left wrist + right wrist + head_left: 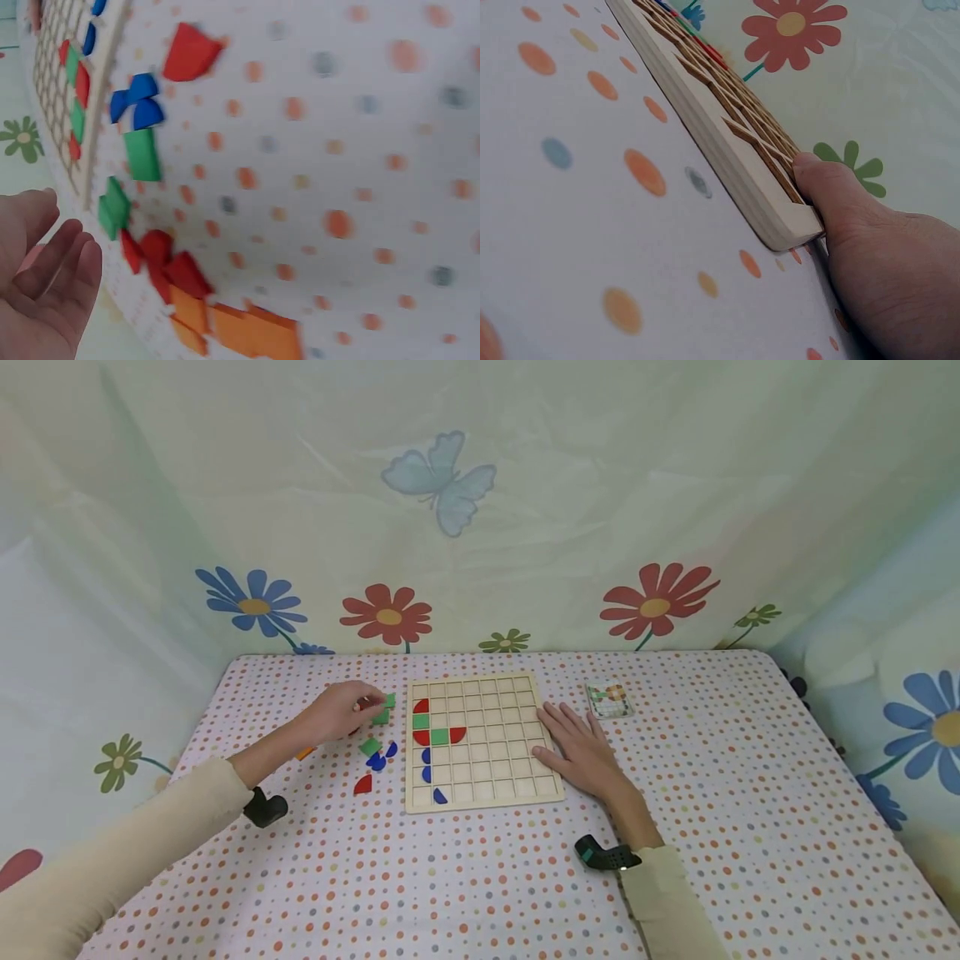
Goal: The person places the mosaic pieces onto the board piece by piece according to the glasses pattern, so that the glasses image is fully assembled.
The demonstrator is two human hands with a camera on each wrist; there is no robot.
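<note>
A wooden grid board [410,777] lies on the table, with red quarter-circle pieces, green squares [439,737] and blue half-round pieces [427,773] in cells along its left side. My left hand [345,706] hovers left of the board, close to two loose green squares [114,204]. Its fingers are loosely bent in the left wrist view, and I see no piece between them. My right hand [581,752] rests at the board's right edge with fingers spread; the thumb [829,184] touches the rim.
Loose blue pieces [142,101], a red quarter-circle [363,785], red pieces [161,259] and orange pieces [244,328] lie left of the board. A small patterned card [609,701] lies beyond the right hand. A floral curtain [525,568] hangs behind the dotted tablecloth [450,885].
</note>
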